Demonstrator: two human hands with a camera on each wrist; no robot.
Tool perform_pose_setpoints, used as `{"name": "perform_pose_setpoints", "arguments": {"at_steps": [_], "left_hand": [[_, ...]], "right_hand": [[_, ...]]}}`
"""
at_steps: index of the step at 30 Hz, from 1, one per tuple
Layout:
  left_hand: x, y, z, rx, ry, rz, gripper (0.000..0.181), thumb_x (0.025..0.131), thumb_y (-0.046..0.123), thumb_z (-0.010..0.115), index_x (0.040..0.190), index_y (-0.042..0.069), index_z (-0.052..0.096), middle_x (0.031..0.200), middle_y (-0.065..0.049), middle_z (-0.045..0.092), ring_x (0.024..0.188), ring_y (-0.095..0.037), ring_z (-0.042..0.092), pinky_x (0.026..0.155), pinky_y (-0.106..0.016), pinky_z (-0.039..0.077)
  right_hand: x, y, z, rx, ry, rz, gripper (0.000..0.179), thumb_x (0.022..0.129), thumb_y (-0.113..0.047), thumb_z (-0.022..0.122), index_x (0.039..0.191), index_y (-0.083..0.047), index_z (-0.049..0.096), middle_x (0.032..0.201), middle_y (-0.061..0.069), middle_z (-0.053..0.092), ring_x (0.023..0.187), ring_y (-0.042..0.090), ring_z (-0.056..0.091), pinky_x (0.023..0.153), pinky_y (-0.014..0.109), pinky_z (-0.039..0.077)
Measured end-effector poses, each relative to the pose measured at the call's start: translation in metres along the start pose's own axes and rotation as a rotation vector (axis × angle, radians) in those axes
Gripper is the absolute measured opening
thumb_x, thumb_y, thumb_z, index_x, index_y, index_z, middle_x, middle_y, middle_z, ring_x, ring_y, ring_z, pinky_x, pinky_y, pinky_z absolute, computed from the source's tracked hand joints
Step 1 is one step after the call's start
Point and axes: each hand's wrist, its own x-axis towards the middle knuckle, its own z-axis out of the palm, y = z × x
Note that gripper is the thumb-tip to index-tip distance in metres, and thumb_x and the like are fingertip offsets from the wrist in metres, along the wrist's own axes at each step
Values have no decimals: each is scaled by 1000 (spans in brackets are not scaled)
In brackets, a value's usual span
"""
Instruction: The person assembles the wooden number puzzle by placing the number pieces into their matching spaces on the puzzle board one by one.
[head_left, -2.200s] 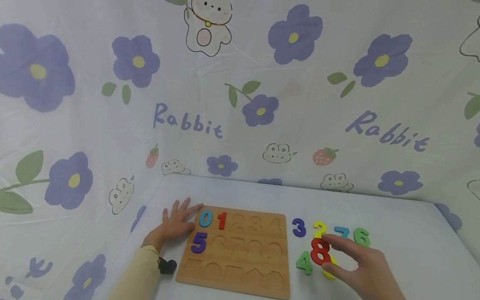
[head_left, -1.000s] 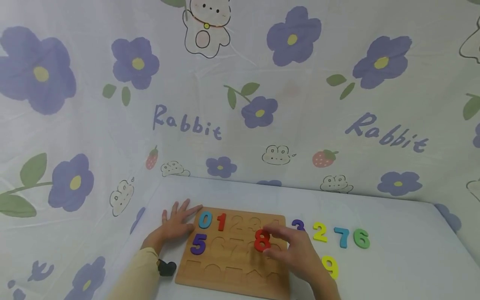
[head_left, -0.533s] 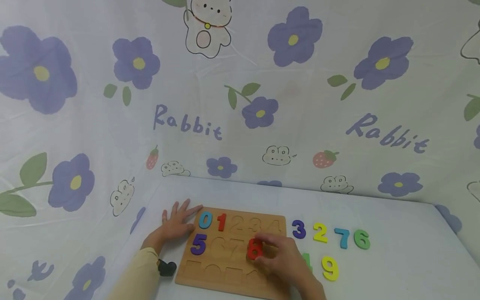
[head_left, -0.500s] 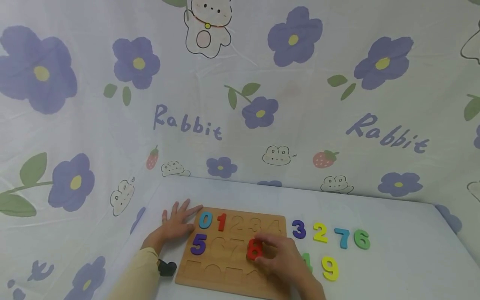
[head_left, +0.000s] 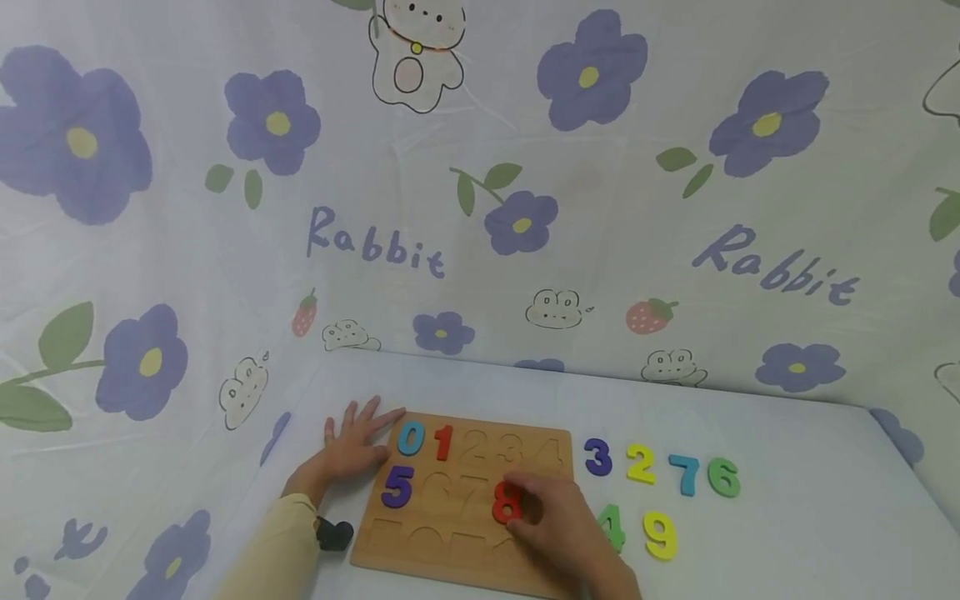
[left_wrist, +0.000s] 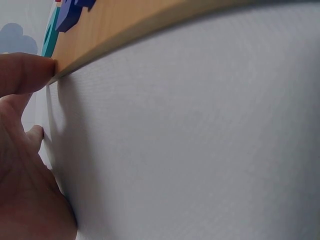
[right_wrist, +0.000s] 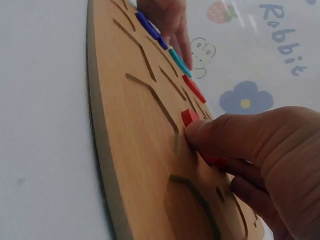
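On my feed I see a plain, pale yellow sleeve (head_left: 272, 550) ending at the left wrist (head_left: 306, 483). A small black piece (head_left: 335, 535) with a rounded end juts out there. The right hand (head_left: 558, 518) looks bare to me.

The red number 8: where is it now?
In the head view, the red 8 is over the right half of the wooden board, pinched by the right hand, right of the purple 5.

We identify a screened tabletop setup: a white table (head_left: 810, 500) enclosed at the back and sides by a creased sheet (head_left: 600, 183) printed with flowers (head_left: 588, 77), strawberries (head_left: 648, 317) and "Rabbit". The sheet hides the surroundings; we cannot determine the room type.
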Motion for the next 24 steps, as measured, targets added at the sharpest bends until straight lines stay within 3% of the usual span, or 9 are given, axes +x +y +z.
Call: {"name": "perform_pose_setpoints", "arguments": {"at_steps": [7, 11, 16, 24], "left_hand": [[2, -3, 1, -2, -5, 6, 73, 95, 21, 61, 167, 26, 47, 183, -24, 10, 166, -59, -11, 123, -82, -19], [2, -2, 1, -2, -9, 3, 72, 96, 20, 60, 167, 24, 47, 183, -24, 9, 166, -58, -11, 123, -82, -20], [2, -3, 2, 3, -7, 5, 72, 96, 21, 60, 167, 24, 47, 183, -24, 10, 166, -58, -11, 123, -82, -20], [-4, 5, -5, -19, -15, 9, 73, 95, 22, 61, 166, 26, 49, 183, -25, 11, 166, -59, -11, 123, -82, -20]], "right_hand": [[-8, -2, -14, 13, 28, 39, 58, 90, -19, 89, 146, -19, 72, 144, -4, 75, 139, 27, 68, 115, 57, 56], [-17, -4, -31, 44, 92, 38, 57, 88, -23, 93, 141, -26, 75, 141, -7, 76, 138, 26, 69, 114, 56, 57], [-31, -5, -59, -9, 154, 4, 57, 85, -34, 95, 139, -29, 76, 138, -8, 78, 131, 22, 73, 109, 50, 61], [-61, 18, -93, -49, 218, -28, 62, 84, -42, 95, 142, -30, 75, 137, -7, 78, 130, 24, 74, 107, 54, 61]]}}
